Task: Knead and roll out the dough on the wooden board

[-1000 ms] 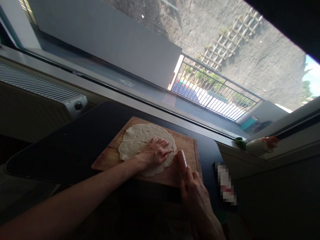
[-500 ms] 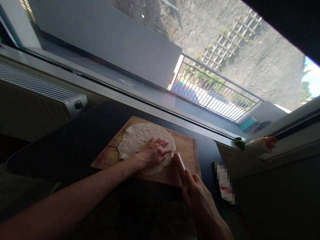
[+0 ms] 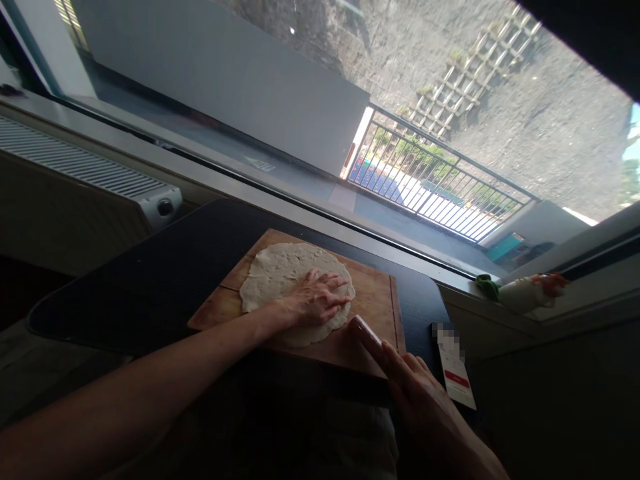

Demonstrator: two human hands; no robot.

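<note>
A flat, roundish sheet of dough (image 3: pixel 277 273) lies on a wooden board (image 3: pixel 373 293). My left hand (image 3: pixel 320 298) rests on the right part of the dough, palm down with its fingers spread. Just right of the dough, my right hand (image 3: pixel 413 373) is wrapped round a rolling pin (image 3: pixel 367 335), whose rounded end points up and left over the board. The pin's end is close to the dough's edge but apart from it. The rest of the pin is hidden by my right hand.
The board sits on a dark table (image 3: pixel 150 280) below a large window. A phone (image 3: pixel 456 373) lies at the table's right edge. A radiator (image 3: pixel 85 173) stands at the left, and a small white pot-like ornament (image 3: pixel 520 293) is on the sill at the right.
My right hand has moved right with the rolling pin, and the pin's end has drawn away from the dough's edge. My left hand stays on the dough, its fingers slightly more spread.
</note>
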